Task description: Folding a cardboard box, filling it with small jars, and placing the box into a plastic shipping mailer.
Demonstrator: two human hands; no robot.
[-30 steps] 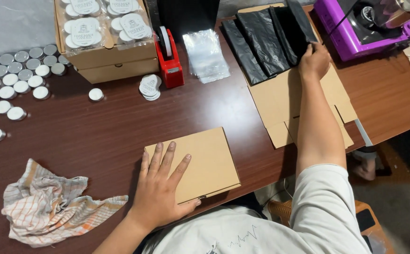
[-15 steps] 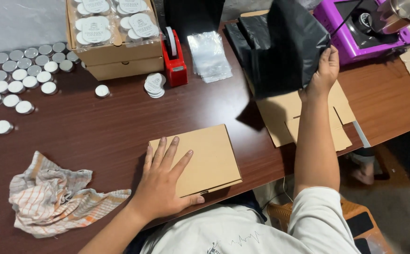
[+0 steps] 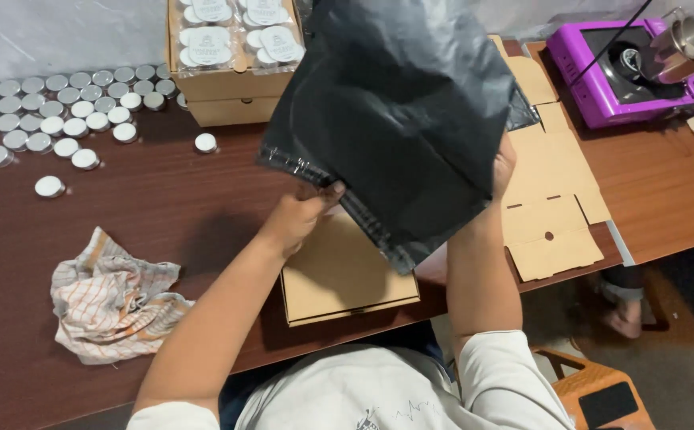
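A black plastic mailer bag (image 3: 402, 119), a second ago lying on the stack by the flat cardboard blanks (image 3: 550, 171), is now held up above the closed cardboard box (image 3: 347, 275), so bagging seems begun. Its lower edge is pinched by the left hand (image 3: 299, 219), lifted off the box; the right hand (image 3: 502, 171) is closed on the right side. Open table (image 3: 164, 207) is left between the cloth (image 3: 112, 299) and box.

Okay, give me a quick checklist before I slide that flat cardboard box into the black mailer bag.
1. Left hand grips the black mailer bag at its lower edge: ok.
2. Right hand holds the bag's other side: ok, though mostly hidden behind the bag.
3. Bag mouth opened: cannot tell.
4. Flat cardboard box closed and lying on the table under the bag: ok.
5. Box clear of the checked cloth: ok.
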